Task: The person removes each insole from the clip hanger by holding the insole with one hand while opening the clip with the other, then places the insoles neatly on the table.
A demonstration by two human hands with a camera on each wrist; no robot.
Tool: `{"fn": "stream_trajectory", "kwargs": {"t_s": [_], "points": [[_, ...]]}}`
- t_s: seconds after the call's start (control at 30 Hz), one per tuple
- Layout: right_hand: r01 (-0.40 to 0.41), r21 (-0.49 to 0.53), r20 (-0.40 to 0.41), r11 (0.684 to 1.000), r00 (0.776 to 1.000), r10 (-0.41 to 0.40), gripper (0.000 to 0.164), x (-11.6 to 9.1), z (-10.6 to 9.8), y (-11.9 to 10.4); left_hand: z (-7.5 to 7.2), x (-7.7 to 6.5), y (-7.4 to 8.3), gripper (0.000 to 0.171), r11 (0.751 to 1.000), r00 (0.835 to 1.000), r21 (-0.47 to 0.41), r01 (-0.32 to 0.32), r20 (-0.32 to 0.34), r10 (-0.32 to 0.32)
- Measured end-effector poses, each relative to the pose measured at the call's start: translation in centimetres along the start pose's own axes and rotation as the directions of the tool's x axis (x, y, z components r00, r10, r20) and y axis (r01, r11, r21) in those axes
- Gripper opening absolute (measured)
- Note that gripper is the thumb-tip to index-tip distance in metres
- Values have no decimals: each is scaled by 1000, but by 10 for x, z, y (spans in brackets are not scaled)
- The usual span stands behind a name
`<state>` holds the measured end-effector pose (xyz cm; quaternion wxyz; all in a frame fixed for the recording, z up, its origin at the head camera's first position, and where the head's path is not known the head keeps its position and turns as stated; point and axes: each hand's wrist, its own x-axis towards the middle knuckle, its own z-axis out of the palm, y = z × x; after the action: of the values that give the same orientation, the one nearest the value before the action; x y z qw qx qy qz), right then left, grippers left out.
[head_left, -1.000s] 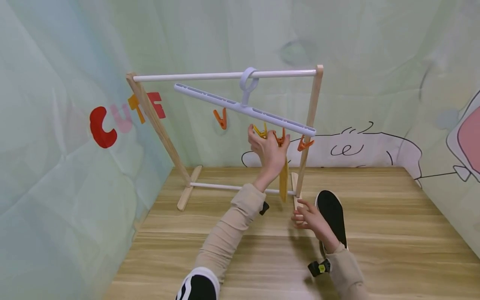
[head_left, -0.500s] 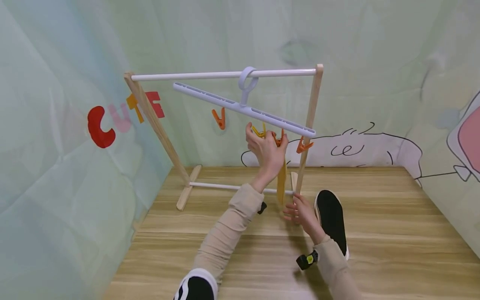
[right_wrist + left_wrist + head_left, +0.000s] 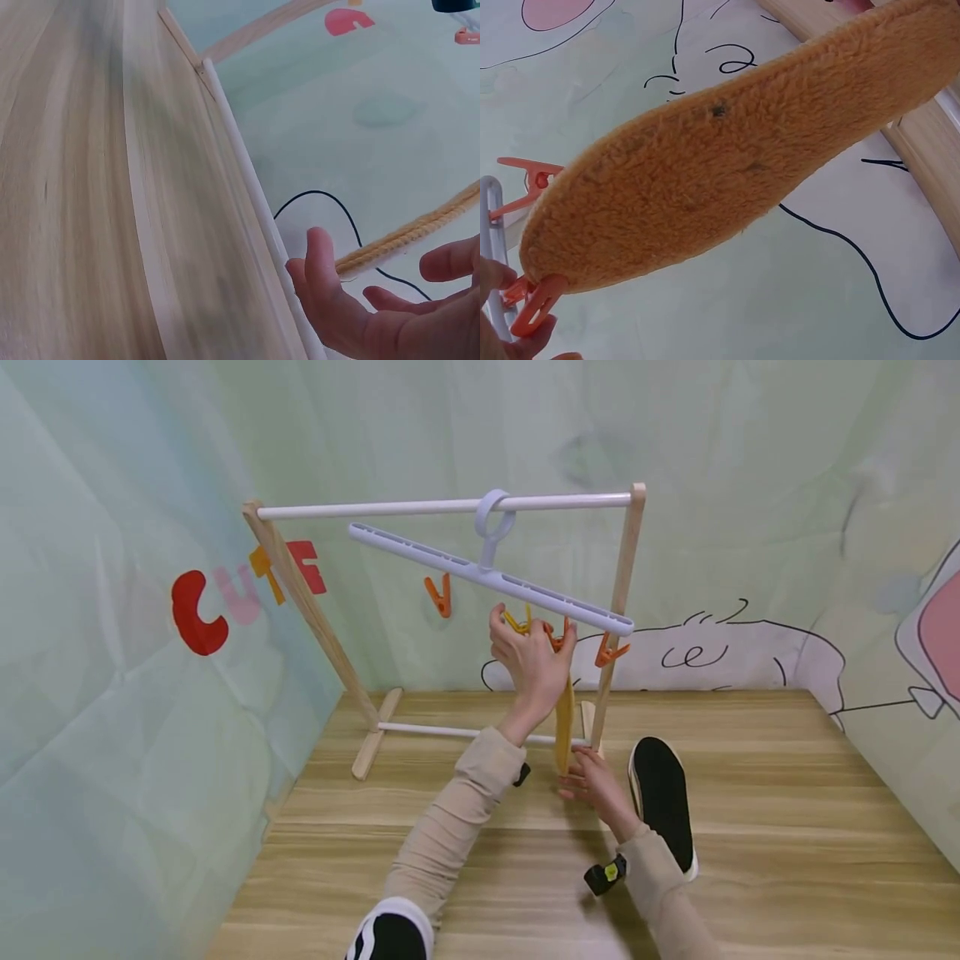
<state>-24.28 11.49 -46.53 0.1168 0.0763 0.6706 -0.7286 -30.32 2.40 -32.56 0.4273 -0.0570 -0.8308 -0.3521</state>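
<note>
My left hand (image 3: 534,672) is raised below the right half of a lilac hanger (image 3: 450,562), pinching an orange clothes clip (image 3: 544,304). That clip is at the upper end of a fuzzy orange-tan insole (image 3: 690,172), which hangs down edge-on in the head view. At the insole's lower end is my right hand (image 3: 600,787), its fingers loosely spread; in the right wrist view a fingertip lies right at the insole's tip. Beside the left hand a yellow clip (image 3: 517,622) hangs from the hanger, and other orange clips (image 3: 612,652) hang farther out.
The hanger tilts down to the right on the white top bar (image 3: 375,510) of a wooden rack (image 3: 318,618). A black shoe (image 3: 660,802) stands right of the right hand. Another black shoe with white stripes (image 3: 397,935) is at the bottom edge, by the left sleeve.
My right hand has moved left and slightly up, from near the rack's right foot to the insole's lower end. The left hand keeps its pinch on the clip, almost unmoved.
</note>
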Motion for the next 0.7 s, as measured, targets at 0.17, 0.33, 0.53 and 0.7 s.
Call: {"fn": "stream_trajectory", "kwargs": {"t_s": [0.17, 0.33, 0.53, 0.7], "points": [[-8, -49, -15, 999, 1000, 8, 47, 12, -4, 10, -2, 0, 1, 34, 1000, 1000, 15, -2, -3, 2], [86, 41, 74, 995, 993, -89, 42, 38, -28, 45, -3, 1, 2, 35, 999, 1000, 41, -21, -19, 22], [91, 89, 86, 992, 991, -99, 50, 97, -63, 103, -3, 2, 2, 35, 997, 999, 73, -30, -31, 33], [90, 90, 74, 992, 992, -97, 50, 99, -70, 108, -3, 1, 2, 35, 996, 999, 80, -36, -18, 38]]}}
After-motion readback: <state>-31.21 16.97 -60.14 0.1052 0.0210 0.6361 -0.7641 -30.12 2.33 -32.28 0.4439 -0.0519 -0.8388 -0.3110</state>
